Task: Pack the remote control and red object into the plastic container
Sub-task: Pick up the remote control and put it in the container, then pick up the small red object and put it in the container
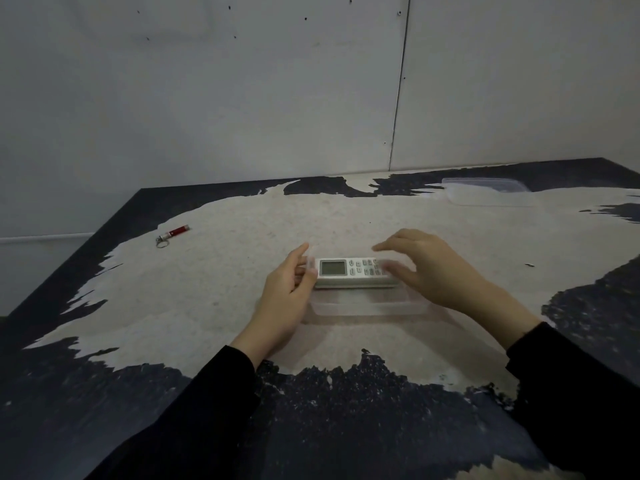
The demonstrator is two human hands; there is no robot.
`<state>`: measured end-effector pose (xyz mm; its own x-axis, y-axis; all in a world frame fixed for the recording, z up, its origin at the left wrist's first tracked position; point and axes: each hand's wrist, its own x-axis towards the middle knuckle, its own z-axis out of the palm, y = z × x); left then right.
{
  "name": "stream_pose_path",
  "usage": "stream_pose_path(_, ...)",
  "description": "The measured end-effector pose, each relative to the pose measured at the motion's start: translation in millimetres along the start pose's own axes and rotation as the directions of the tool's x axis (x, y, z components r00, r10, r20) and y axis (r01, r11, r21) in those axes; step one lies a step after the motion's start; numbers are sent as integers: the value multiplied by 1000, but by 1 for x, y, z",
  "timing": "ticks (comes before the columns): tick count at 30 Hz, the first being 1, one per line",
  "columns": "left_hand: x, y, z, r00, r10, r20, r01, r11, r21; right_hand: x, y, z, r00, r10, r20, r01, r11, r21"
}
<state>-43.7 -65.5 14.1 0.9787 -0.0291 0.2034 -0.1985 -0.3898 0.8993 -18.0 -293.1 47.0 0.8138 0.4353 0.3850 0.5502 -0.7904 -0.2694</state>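
Note:
A white remote control (349, 273) with a grey screen lies lengthwise inside a clear plastic container (367, 308) at the table's middle. My left hand (284, 296) grips the container's left end, thumb up against its rim. My right hand (429, 268) hovers over the remote's right end with fingers spread and blurred, holding nothing. A small red object (176, 232) with a key ring lies far off to the left on the table.
A clear plastic lid (488, 192) lies at the back right of the worn, dark-and-pale table (225, 278). A grey wall stands right behind the table. The table's left edge drops off near the red object.

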Motion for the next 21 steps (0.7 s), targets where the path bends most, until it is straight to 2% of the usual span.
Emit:
stream_pose_path(2, 1, 2, -3, 1000, -14, -17, 14, 1000, -22, 2, 7, 0, 979, 59, -195, -36, 992, 122)
stream_pose_path(4, 4, 2, -10, 998, -1, -60, 2, 1000, 21, 3, 19, 1, 925, 201, -322, -131, 965, 227)
stream_pose_path(6, 10, -1, -24, 991, 12, -134, -1, 997, 82, -2, 36, 4, 885, 329, -328, -253, 934, 254)
stream_pose_path(9, 33, -18, -57, 969, 17, -247, 47, 967, 251, -8, 64, 19, 894, 387, -226, -362, 921, 147)
stream_pose_path(12, 65, -44, -97, 958, 25, -287, 144, 821, 552, -5, 71, 33, 921, 373, -109, -375, 927, 6)
stream_pose_path(15, 89, -65, -129, 949, -37, -312, 271, 597, 755, -3, 69, 35, 926, 356, -123, -361, 932, -16)
stream_pose_path(18, 104, -78, -149, 942, -37, -333, 320, 388, 864, -5, 69, 35, 926, 354, -131, -361, 932, -34)
stream_pose_path(21, 113, -84, -156, 930, -14, -368, 358, 275, 892, -5, 68, 35, 924, 362, -124, -369, 929, -32)
